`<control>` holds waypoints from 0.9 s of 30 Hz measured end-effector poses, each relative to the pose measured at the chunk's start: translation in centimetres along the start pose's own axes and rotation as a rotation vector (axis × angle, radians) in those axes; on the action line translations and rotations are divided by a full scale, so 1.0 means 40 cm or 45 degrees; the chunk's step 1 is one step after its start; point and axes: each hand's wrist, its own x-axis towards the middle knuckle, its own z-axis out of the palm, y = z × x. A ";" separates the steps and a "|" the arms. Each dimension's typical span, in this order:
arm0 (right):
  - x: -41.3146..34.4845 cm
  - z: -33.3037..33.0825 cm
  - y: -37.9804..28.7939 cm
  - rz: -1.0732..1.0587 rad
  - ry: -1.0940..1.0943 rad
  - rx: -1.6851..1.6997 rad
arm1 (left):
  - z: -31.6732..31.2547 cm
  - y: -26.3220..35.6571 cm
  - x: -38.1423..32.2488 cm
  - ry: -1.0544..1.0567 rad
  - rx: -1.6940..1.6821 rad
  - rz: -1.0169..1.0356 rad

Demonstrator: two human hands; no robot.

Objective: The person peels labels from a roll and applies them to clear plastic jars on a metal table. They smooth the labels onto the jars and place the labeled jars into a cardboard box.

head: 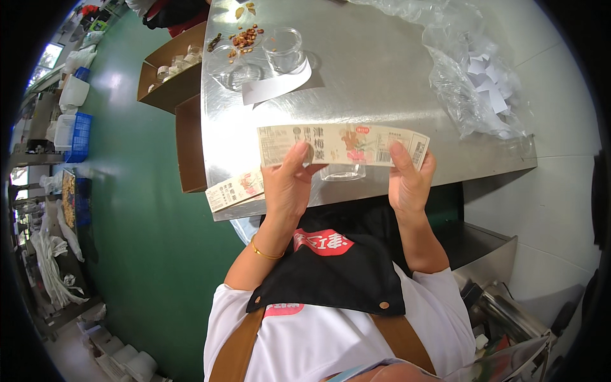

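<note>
My left hand (289,184) and my right hand (411,177) hold a long printed paper label strip (334,144) near its two ends, thumbs on top, above the steel table's near edge. Behind the strip a clear plastic cup (342,173) shows only in part. Left of my left hand lie more printed label strips (235,191) at the table corner. Farther back, a clear jar (282,50) stands beside a curled white paper strip (277,87). Another clear container (236,71) is to its left, close to a small pile of reddish-brown dried pieces (246,39).
The stainless steel table (372,81) bears a crumpled clear plastic bag (453,62) with white paper pieces (491,86) at the right. A cardboard box (174,93) holding small containers is left of the table. A tiled wall (549,191) rises at the right.
</note>
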 end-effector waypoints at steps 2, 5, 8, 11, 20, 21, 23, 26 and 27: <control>-0.013 -0.034 0.008 0.130 0.072 -0.014 | -0.005 -0.010 -0.016 0.071 0.048 -0.049; -0.030 -0.082 0.041 0.338 0.116 0.004 | -0.036 -0.036 -0.047 0.169 0.136 -0.049; -0.039 -0.114 0.067 0.383 0.105 -0.069 | -0.064 -0.064 -0.048 0.282 0.138 -0.064; -0.035 -0.124 0.076 0.444 0.136 -0.097 | -0.072 -0.076 -0.046 0.328 0.162 -0.049; -0.018 -0.102 0.086 0.536 0.248 -0.126 | -0.073 -0.074 -0.025 0.389 0.190 -0.042; -0.017 -0.104 0.087 0.540 0.250 -0.134 | -0.076 -0.075 -0.024 0.392 0.185 -0.050; -0.018 -0.107 0.088 0.543 0.247 -0.129 | -0.079 -0.076 -0.022 0.396 0.186 -0.074; -0.018 -0.109 0.087 0.545 0.248 -0.130 | -0.082 -0.077 -0.019 0.392 0.195 -0.106; -0.018 -0.109 0.086 0.545 0.251 -0.132 | -0.083 -0.078 -0.018 0.386 0.192 -0.114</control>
